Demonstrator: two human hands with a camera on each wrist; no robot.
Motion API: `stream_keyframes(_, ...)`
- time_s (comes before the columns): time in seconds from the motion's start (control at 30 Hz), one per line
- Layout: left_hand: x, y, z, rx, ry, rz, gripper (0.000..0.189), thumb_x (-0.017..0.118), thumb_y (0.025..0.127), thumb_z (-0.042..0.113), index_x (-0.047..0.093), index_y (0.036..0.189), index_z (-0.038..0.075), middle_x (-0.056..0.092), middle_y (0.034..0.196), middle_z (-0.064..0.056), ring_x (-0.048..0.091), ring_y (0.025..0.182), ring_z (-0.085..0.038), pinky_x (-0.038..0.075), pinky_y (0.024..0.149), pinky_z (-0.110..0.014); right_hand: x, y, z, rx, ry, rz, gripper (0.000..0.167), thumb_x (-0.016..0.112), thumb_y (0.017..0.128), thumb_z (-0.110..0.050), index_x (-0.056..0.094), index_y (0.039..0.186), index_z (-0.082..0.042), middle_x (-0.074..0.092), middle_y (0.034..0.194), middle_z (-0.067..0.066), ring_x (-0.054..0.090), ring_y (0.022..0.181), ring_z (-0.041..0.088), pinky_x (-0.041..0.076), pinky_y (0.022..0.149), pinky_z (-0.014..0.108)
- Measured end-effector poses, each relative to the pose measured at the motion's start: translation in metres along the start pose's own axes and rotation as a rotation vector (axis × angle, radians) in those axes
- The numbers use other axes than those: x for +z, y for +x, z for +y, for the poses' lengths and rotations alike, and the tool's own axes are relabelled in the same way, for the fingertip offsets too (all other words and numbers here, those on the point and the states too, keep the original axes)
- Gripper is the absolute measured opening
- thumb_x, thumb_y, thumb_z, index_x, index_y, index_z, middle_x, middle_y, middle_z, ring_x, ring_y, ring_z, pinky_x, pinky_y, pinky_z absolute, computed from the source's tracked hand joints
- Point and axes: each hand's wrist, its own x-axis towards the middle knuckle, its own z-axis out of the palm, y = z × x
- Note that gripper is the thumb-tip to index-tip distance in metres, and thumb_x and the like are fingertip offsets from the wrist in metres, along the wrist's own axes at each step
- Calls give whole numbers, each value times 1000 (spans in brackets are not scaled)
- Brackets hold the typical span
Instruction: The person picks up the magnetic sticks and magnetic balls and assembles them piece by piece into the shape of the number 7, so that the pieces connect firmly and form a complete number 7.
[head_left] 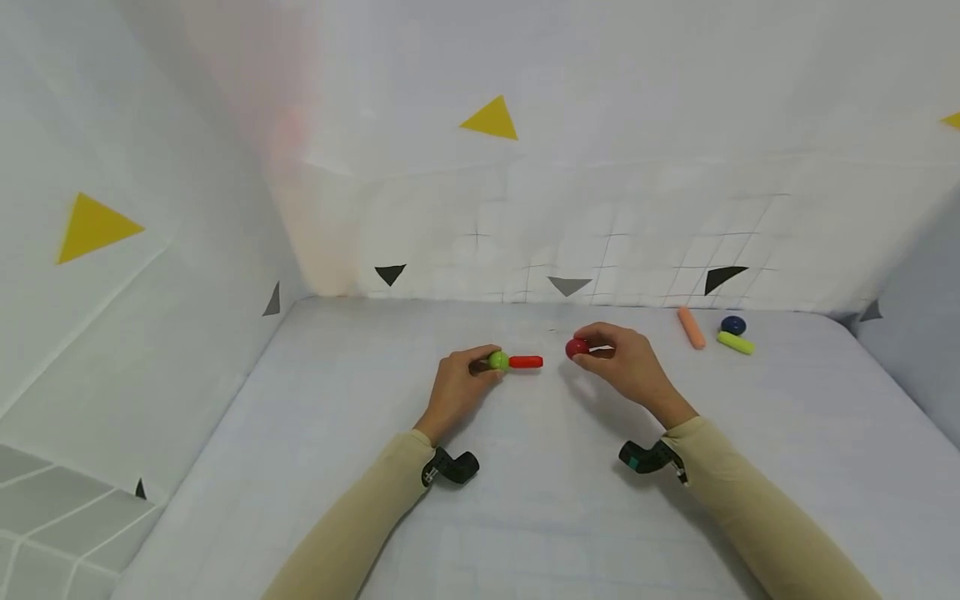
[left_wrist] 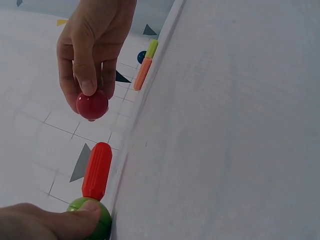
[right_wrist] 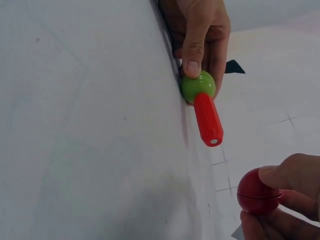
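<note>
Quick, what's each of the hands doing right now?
Left hand: holding the green ball, with the red stick attached to it.
Right hand: holding the dark red ball.

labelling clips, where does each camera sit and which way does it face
Head: on the head, facing forward and down at the table; left hand, right hand, sleeves show.
Left wrist: worn there, facing the green ball and red stick; both hands show.
Right wrist: worn there, facing the red ball; both hands show.
Wrist views share both balls.
</note>
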Motion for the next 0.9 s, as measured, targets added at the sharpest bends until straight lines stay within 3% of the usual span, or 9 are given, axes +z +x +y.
stream_keyframes(0.6, 2, 2, 2, -27, -22, -12, 40, 80, 93, 9, 73, 132, 12, 74, 115, 0, 66, 101, -12, 54, 91, -33, 10, 3, -3, -9, 3, -37, 37, 79, 94, -8, 66, 128, 1, 68, 122, 19, 68, 110, 36, 56, 91, 45)
stream_keyframes(0.9, 3, 1, 3, -18, -20, -28, 41, 80, 93, 11, 73, 133, 14, 73, 115, 3, 65, 101, -11, 53, 91, -31, 14, 3, -1, -23, -27, -14, 36, 79, 93, -6, 68, 126, 0, 70, 120, 17, 68, 109, 35, 57, 90, 46)
